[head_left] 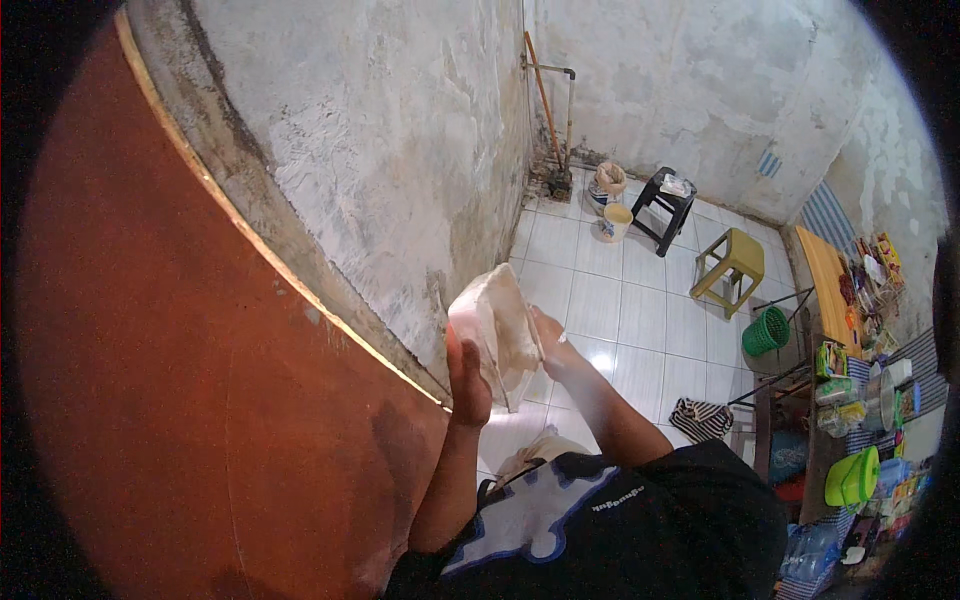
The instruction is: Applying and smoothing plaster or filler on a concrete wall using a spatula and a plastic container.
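Note:
Between my hands is an off-white, open box-like container [484,312], tilted, with uneven, stained-looking sides. I cannot make out its exact kind or what, if anything, lies in it. My left hand [467,385] grips its near left side, with fingers along the outer wall. On the opposite side my right hand [551,342] holds the edge, and some of its fingers are hidden behind the wall. The container is held up in front of my body, close to the rough grey wall [380,180].
A reddish-brown panel [230,380] fills the left. On the tiled floor [640,300] stand a pail [616,222], a black stool [664,208], an olive stool [733,265] and a green basket [766,331]. A striped cloth [700,418] lies near a cluttered table [825,290] at right.

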`<state>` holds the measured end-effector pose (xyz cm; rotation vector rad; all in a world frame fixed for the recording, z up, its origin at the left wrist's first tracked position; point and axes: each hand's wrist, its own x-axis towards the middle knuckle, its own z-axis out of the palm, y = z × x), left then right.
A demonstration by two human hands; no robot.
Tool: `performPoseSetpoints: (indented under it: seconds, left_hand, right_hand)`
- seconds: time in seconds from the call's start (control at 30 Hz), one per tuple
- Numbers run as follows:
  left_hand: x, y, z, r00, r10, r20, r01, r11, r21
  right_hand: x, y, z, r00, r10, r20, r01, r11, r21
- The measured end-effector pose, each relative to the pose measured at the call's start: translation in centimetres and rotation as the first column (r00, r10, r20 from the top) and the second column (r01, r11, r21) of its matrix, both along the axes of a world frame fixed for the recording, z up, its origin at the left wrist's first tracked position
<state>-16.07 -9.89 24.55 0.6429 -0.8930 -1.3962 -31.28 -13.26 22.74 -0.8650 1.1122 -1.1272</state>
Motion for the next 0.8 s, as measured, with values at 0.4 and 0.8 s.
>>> performPoseSetpoints:
  seconds: [0.4, 0.8]
  left_hand:
    - [4.5, 2.2, 0.1, 0.865, -0.051, -0.499, 0.163, 0.969, 0.184]
    - [7.0, 2.6, 4.5, 0.951, 0.195, -0.24, -0.113, 0.942, 0.316]
  right_hand:
    - [-0.9, -2.6, 1.3, 0.994, 0.019, 0.112, 0.015, 0.955, -0.296]
    - [0.2, 3.1, 12.9, 0.866, -0.099, -0.49, -0.133, 0.899, -0.418]
